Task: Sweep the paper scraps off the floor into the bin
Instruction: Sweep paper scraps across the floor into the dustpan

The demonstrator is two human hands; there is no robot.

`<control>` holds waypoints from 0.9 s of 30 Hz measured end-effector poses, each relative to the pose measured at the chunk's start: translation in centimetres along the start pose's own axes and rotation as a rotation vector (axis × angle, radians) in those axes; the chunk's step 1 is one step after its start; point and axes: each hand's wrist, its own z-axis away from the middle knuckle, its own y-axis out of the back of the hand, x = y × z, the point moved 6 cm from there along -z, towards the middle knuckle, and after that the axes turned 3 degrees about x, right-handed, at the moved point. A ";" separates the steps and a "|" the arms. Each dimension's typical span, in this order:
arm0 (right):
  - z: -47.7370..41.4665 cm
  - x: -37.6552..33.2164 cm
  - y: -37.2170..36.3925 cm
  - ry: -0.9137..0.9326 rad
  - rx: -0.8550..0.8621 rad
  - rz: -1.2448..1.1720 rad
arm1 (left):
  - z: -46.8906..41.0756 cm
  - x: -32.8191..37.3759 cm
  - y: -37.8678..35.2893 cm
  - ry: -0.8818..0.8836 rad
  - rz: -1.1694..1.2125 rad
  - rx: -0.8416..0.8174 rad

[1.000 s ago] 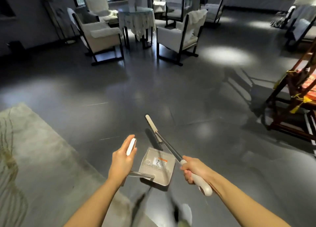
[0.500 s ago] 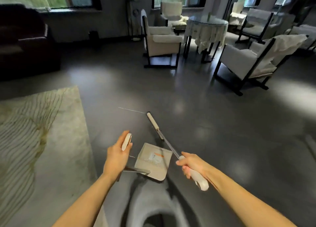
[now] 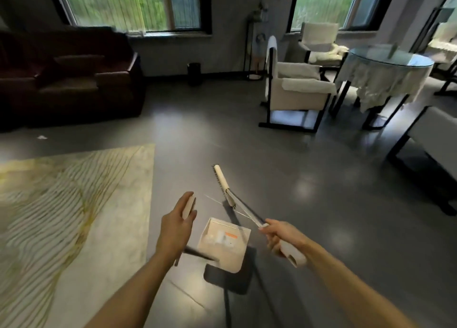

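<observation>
Paper scraps (image 3: 217,237) show white inside the pale dustpan (image 3: 232,258) at dead centre, too blurred for me to tell from its orange label. My left hand (image 3: 176,231) grips the dustpan's handle. My right hand (image 3: 282,238) is clenched around the broom (image 3: 223,183), with its head at twelve o'clock. A loose scrap (image 3: 42,137) lies on the floor at ten o'clock, beyond the rug (image 3: 61,191). The dark bin (image 3: 194,73) stands at the far wall, twelve o'clock.

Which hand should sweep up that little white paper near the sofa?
Probably the right hand: it grips the broom, whose brush points forward over the floor. The left hand holds the dustpan, so it can only catch the paper scrap.
</observation>
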 end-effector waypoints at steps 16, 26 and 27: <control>-40.3 -38.4 3.7 0.001 -0.070 0.171 | -48.3 4.0 -8.4 0.058 -0.082 0.227; -63.2 -58.0 -7.3 -0.047 -0.240 0.286 | -76.4 -0.3 -4.2 0.159 -0.032 0.351; -66.1 -59.8 -9.3 -0.054 -0.255 0.312 | -79.4 -1.3 -3.2 0.168 -0.029 0.361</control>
